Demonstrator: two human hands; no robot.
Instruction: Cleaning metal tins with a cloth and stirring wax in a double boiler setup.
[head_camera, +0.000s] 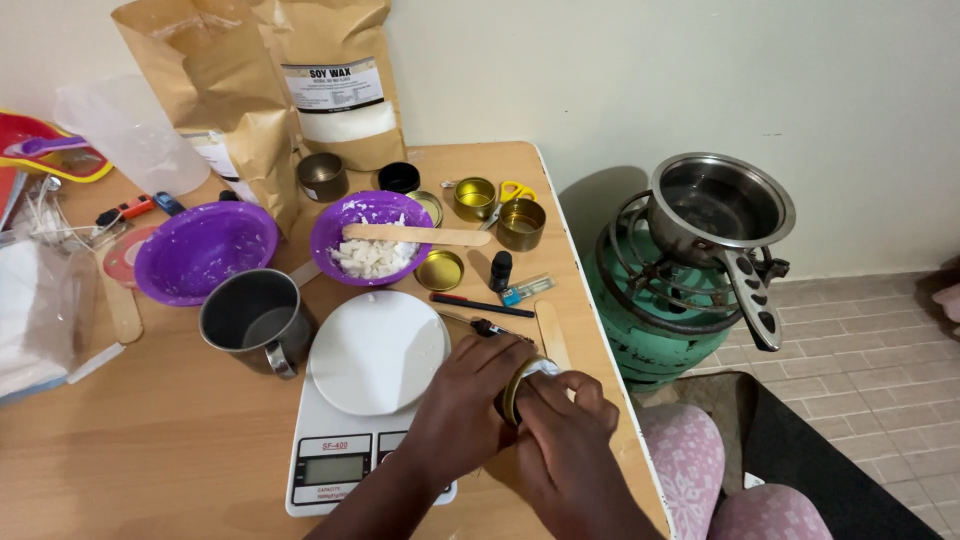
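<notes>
My left hand (462, 400) grips a small gold tin (514, 392), tilted on its side, just right of the white kitchen scale (372, 352). My right hand (565, 425) presses a bit of white tissue (545, 369) into the tin's mouth. Both hands hover over the wooden table (150, 440) near its right front edge. Behind them lie a wooden stick (551, 333), a red and black pen (480, 305) and a small dark tool (487, 326).
A purple bowl of white wax chunks (372, 250) with a wooden stick across it, another purple bowl (200, 250), a metal cup (255, 315), several gold tins, a small black bottle (500, 270) and brown paper bags (330, 80) crowd the table. A steel pot (715, 205) sits on a green gas burner (650, 320) to the right.
</notes>
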